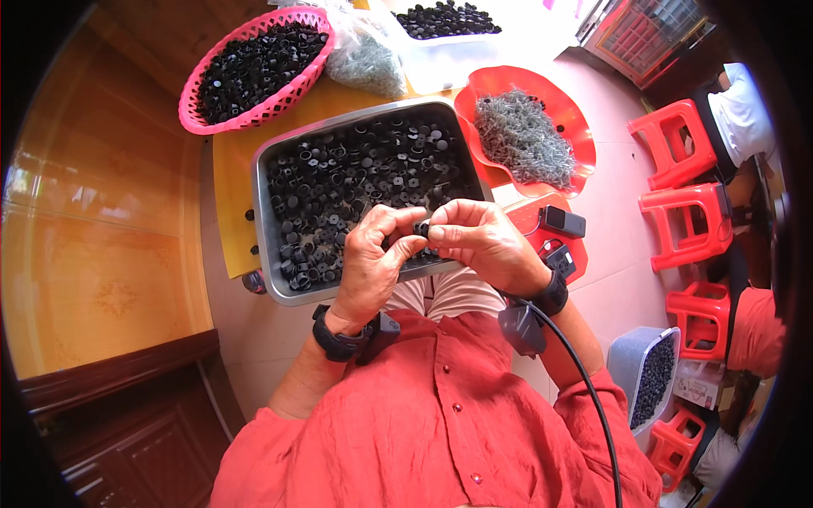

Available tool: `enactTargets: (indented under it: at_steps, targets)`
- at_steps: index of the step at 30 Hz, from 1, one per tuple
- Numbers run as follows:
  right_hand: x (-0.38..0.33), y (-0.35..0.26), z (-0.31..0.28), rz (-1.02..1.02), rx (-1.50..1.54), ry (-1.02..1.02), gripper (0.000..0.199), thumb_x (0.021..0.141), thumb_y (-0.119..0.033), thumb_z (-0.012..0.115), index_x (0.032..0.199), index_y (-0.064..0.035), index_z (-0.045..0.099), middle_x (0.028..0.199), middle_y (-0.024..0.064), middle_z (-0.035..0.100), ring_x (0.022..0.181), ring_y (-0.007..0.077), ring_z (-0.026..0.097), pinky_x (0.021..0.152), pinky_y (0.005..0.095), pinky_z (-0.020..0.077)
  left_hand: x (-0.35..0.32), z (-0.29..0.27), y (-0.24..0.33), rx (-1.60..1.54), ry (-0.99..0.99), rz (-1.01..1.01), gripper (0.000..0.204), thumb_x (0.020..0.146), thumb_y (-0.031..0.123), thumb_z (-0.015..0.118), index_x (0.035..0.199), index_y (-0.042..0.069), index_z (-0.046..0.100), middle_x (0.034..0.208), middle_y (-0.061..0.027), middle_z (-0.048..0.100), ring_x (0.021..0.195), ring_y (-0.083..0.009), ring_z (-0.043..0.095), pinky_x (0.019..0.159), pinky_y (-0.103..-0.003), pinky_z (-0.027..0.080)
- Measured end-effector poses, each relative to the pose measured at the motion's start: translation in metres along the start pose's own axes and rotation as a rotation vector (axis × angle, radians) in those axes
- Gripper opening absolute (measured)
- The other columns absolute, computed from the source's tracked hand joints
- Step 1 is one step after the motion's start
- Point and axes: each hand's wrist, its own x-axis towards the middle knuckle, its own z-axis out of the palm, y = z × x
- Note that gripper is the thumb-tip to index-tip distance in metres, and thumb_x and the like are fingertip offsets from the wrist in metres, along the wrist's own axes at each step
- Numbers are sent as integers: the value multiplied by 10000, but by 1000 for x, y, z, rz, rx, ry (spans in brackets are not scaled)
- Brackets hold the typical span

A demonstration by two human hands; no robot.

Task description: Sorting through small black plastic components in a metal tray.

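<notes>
Both hands meet above the near part of a metal tray (262, 216), which holds many small round black plastic parts (339, 182). Between my fingertips is one small black plastic part (422, 229). My left hand (378, 250) pinches it from the left with thumb and forefinger. From the other side, my right hand (483, 241) closes thumb and forefinger on it. The fingers cover most of the part, so its exact shape does not show. Each wrist wears a black strap with a small device.
A pink basket (188, 102) of black parts, a bag of clear pieces (368, 63) and a white container (440, 55) stand behind. Right of the tray, a red dish (584, 144) holds thin metallic-looking pieces. Red stools (677, 140), a bin (627, 364) and seated people line the right.
</notes>
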Motion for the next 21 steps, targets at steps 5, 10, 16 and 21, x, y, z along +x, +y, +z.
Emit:
enactTargets:
  at_steps: [5, 10, 16, 21]
  targets:
    - [0, 1, 1, 25, -16, 13, 127, 832, -62, 658, 930, -5, 599, 856, 33, 612, 776, 92, 576, 699, 220, 476, -1, 0, -4, -45, -16, 65, 187, 750, -25, 692, 929, 18, 659, 822, -24, 563, 792, -96, 577, 674, -236, 487]
    - [0, -1, 1, 97, 32, 41, 130, 830, -54, 657, 932, -1, 596, 866, 35, 612, 777, 94, 581, 701, 221, 482, 0, 1, -6, -173, -41, -27, 166, 738, -26, 702, 891, 18, 658, 796, -11, 545, 756, -86, 557, 666, -225, 478]
    - [0, 1, 0, 84, 68, 37, 116, 828, -46, 657, 912, -3, 589, 869, 40, 613, 774, 97, 582, 689, 219, 483, 0, -1, -3, -80, -72, -11, 182, 722, -42, 703, 885, 19, 649, 801, -3, 529, 729, -71, 531, 650, -210, 457]
    - [0, 1, -3, 72, -21, -9, 124, 814, -30, 667, 902, -5, 584, 841, 46, 608, 713, 101, 565, 652, 226, 472, -1, 3, 2, -20, -62, 46, 191, 714, -61, 698, 878, 19, 642, 810, -4, 535, 712, -66, 514, 634, -197, 442]
